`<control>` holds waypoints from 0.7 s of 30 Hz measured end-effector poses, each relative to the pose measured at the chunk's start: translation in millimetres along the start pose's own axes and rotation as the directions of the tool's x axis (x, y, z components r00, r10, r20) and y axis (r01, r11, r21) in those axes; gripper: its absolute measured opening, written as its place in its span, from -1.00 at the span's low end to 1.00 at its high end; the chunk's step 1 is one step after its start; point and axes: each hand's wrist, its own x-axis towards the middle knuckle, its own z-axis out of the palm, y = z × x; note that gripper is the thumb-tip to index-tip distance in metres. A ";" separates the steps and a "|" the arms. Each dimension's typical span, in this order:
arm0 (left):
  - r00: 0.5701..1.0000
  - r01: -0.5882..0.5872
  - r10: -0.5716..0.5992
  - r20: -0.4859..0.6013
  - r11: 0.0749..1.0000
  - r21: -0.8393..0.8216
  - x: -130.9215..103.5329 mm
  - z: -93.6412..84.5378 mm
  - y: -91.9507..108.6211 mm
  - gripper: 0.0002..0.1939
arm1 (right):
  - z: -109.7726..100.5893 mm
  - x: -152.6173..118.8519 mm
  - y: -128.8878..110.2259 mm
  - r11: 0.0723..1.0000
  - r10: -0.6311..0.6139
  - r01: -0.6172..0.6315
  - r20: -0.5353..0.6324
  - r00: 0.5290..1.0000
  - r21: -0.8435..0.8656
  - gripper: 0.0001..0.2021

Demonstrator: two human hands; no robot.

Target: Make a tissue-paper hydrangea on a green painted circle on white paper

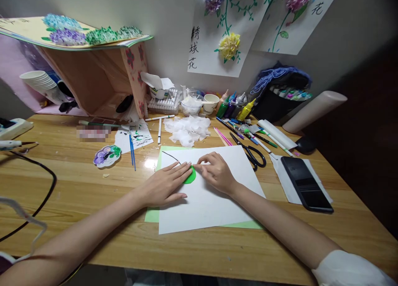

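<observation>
Left hand (166, 184): flat, palm down, fingers stretched out over the green piece (190, 178), pressing or steadying it; not gripping. Right hand (216, 172): fingers curled, thumb and index brought together at the piece's upper right edge; can't make out whether they pinch it or only touch it. Green piece: on the white sheet (202, 213), left of its middle, rounded lower edge showing, rest under the left fingers. Dark line (170, 156) runs on the sheet from upper left down to those fingers; drawn or laid on, unclear.

Under the white sheet, a pale green sheet (151, 214), edges poking out, the two not squared up. Scissors (255, 155) just beside the right edge, tissue scraps (188, 129) just past the far edge. Farther out: palette (107, 156) and blue brushes (132, 149) to the left, phone (306, 184) to the right, paint bottles (233, 107) at the back.

Risks, as judged: piece could skew or crease if the right fingers tug while the left presses unevenly. White sheet could slide on the green one, since nothing visible pins it but the hands. A forearm dragging right could nudge the scissors; a sweep forward could scatter the scraps.
</observation>
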 end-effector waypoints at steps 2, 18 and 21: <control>1.000 -0.001 0.001 0.011 1.000 0.004 0.3 0.8 0.3 -0.31 | 1.9 -0.9 -2.0 0.995 -0.069 0.072 0.044 0.997 -0.071 -0.76; 1.000 0.020 -0.018 0.014 0.989 -0.148 8.2 1.5 9.2 -0.28 | 2.0 2.8 8.0 0.941 0.334 -0.319 -0.147 0.931 0.114 -0.69; 0.999 0.026 -0.023 0.023 0.987 -0.158 6.6 -0.2 10.0 -0.27 | 3.2 4.1 10.2 0.909 0.401 -0.378 -0.125 0.907 0.176 -0.68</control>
